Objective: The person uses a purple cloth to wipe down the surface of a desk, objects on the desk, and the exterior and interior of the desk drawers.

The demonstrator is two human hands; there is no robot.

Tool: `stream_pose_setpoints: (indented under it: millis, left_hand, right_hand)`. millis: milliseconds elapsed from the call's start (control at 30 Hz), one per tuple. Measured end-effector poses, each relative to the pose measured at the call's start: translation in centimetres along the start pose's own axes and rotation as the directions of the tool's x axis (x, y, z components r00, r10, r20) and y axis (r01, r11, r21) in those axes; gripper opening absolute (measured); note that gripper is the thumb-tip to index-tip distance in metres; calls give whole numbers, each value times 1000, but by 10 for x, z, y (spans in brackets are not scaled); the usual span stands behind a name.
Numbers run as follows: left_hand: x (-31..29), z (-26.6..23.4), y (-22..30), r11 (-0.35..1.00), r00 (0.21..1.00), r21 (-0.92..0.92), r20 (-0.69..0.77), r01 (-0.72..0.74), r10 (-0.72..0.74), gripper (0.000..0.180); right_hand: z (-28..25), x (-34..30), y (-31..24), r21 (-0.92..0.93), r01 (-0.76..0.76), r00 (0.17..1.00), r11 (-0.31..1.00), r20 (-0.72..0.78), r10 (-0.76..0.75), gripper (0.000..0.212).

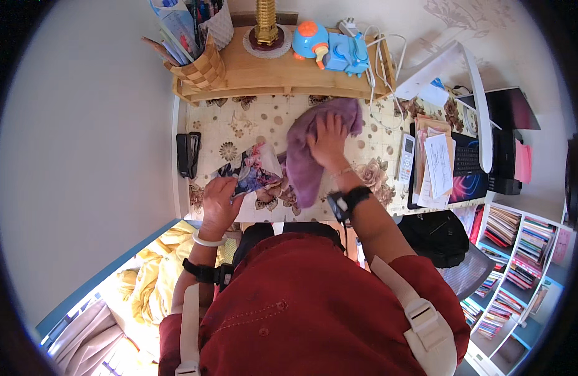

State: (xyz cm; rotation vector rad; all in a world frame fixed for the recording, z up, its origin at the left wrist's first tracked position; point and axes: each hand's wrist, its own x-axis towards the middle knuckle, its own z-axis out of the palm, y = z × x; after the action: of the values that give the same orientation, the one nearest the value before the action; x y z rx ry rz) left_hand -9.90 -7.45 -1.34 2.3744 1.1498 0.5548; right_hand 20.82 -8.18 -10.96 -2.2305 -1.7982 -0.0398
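Observation:
A purple cloth (pixel 304 166) lies bunched and trailing on the flower-patterned tabletop (pixel 239 119). My right hand (pixel 330 141) rests flat on its upper part, fingers stretched and a little apart. To the left, my left hand (pixel 221 203) grips the near edge of a floral piece (pixel 258 169) in dark blue, pink and white. It looks thin and soft, but I cannot tell whether it is fabric or a bag. The fingertips of my left hand are partly hidden by it.
Behind stands a wooden shelf (pixel 264 88) with a woven basket (pixel 204 66), a gold tower ornament (pixel 266 25) and blue toys (pixel 348 53). A dark case (pixel 189 153) lies at left. On the right are a remote control (pixel 406 156), papers (pixel 438 163) and a keyboard (pixel 468 160).

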Motion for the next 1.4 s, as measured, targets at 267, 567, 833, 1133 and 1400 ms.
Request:
stream_pose_setpoints:
  millis: [267,567,833,1133,1400]
  left_hand:
    - [-3,-6,-16,998,998,-39,19,59,-58,37]
    - [-31,-1,-52,980,983,-83,37,181,-179,36]
    - [-36,-5,-68,986,990,-88,38,142,-139,36]
    - [-66,-24,-86,986,987,-56,8,160,-160,37]
    - [-66,-19,-59,984,986,-54,-6,167,-167,38]
  right_hand:
    - [60,133,51,-76,-134,990,988,-48,130,47]
    - [99,198,-3,440,-27,995,898,97,-18,46]
    - [122,190,-117,343,375,926,861,-85,-369,42]
    - [141,213,-155,594,173,980,786,-25,-196,42]
    - [82,106,-175,368,681,706,634,-97,-702,41]
